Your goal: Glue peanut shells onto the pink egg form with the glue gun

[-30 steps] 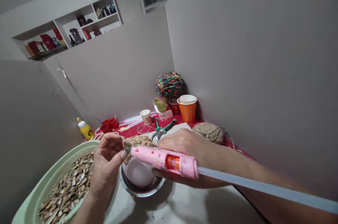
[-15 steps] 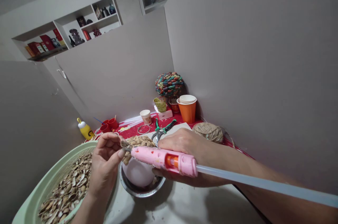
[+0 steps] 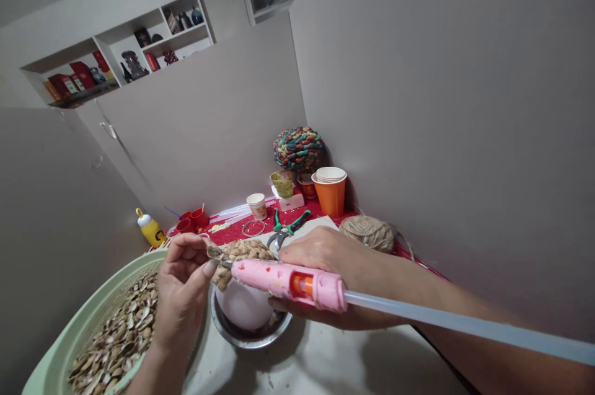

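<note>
The right hand (image 3: 320, 252) wraps around a pink glue gun (image 3: 288, 280), its grip clamped on the body. The nozzle points toward nine o'clock, and a clear glue stick (image 3: 465, 323) trails out of the back toward four o'clock. The left hand (image 3: 181, 292) meets the nozzle from the eight o'clock side. Its thumb and fingertips are pinched together on a single small shell (image 3: 212, 253), which touches the tip of the gun.

Directly under the gun sits a white ball (image 3: 242, 305) in a metal bowl (image 3: 251, 336) on the pale worktop (image 3: 316, 364). A patch of glued shells (image 3: 242, 250) covers the ball's top, just beside the held shell at its three o'clock. At the bowl's eight o'clock stands a green basket (image 3: 79, 333), heaped with loose shells (image 3: 116, 339).

Beyond the hands, toward twelve o'clock, lie green-handled pliers (image 3: 288, 227). A ball of twine (image 3: 367, 232) rests at two o'clock from the right hand. Further back against the wall stand a stack of orange cups (image 3: 330, 196) and a multicoloured woven ball (image 3: 299, 148). A yellow bottle (image 3: 149, 227) stands at eleven o'clock from the left hand.
</note>
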Available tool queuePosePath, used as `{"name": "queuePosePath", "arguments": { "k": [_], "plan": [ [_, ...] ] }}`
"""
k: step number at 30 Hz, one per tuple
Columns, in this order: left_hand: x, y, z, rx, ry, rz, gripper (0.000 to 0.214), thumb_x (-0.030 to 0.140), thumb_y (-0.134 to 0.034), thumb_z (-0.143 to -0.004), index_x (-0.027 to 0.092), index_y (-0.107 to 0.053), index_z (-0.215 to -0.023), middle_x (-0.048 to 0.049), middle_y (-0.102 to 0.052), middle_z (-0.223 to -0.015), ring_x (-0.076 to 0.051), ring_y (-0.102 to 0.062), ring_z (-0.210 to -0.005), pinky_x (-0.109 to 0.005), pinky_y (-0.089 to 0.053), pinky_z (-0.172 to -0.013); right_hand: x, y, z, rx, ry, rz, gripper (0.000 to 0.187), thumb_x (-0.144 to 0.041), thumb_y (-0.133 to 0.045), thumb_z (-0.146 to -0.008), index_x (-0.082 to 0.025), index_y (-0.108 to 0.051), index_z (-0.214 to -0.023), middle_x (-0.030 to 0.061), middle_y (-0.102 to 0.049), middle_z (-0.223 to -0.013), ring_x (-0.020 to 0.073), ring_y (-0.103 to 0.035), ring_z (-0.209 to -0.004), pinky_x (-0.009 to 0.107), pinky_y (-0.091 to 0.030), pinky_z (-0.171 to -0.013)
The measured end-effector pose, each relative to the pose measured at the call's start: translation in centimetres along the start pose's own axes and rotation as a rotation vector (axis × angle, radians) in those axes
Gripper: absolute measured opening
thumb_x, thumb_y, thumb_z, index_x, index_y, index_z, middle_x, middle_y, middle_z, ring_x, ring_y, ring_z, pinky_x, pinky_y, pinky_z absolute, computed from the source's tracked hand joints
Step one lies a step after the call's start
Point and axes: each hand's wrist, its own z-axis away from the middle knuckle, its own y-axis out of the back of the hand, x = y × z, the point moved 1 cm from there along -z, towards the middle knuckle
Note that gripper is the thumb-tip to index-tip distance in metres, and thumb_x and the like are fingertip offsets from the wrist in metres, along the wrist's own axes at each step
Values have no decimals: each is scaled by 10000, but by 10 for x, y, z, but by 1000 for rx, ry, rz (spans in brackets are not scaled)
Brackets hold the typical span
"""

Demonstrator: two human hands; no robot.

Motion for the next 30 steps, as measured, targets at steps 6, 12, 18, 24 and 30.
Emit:
{"name": "queuePosePath", "arguments": {
  "k": [6, 12, 18, 24, 30],
  "plan": [
    [1, 0, -1, 33, -22, -4, 284, 183, -824, -660, 222, -684, -905, -4, -643, -861, -111, -589, -773, -166, -493, -704, -1, 1, 0, -44, -10, -13, 228, -194, -621, -820, -136, -487, -645, -38, -498, -602, 57, -350, -521, 238, -215, -508],
    [0, 1, -3, 37, -22, 17, 287, 179, -822, -661, 220, -686, -910, -6, -653, -872, -109, -598, -791, -169, -503, -730, -1, 2, 1, -46, -42, -46, 207, -202, -612, -812, -138, -493, -656, -30, -512, -604, 63, -366, -530, 232, -243, -518],
    [4, 1, -4, 33, -14, 66, 290, 173, -824, -655, 216, -691, -909, -8, -665, -870, -109, -613, -792, -167, -515, -726, -3, 4, 1, -46, -36, -51, 190, -175, -590, -814, -136, -493, -656, -32, -508, -611, 62, -349, -534, 232, -235, -525],
    [5, 4, -3, 40, 20, 100, 307, 181, -824, -648, 214, -690, -922, -2, -656, -853, -96, -604, -735, -155, -522, -673, -5, 3, 1, -39, -41, 46, 193, -213, -606, -856, -140, -519, -701, -30, -497, -626, 72, -358, -543, 243, -233, -531],
    [6, 5, -3, 18, 40, 142, 285, 186, -803, -677, 216, -688, -936, -13, -670, -872, -108, -627, -757, -180, -546, -708, -6, 4, 0, 82, 23, -68, 255, -295, -550, -923, -135, -529, -726, -20, -494, -643, 70, -354, -540, 223, -263, -532]
  ]
}}
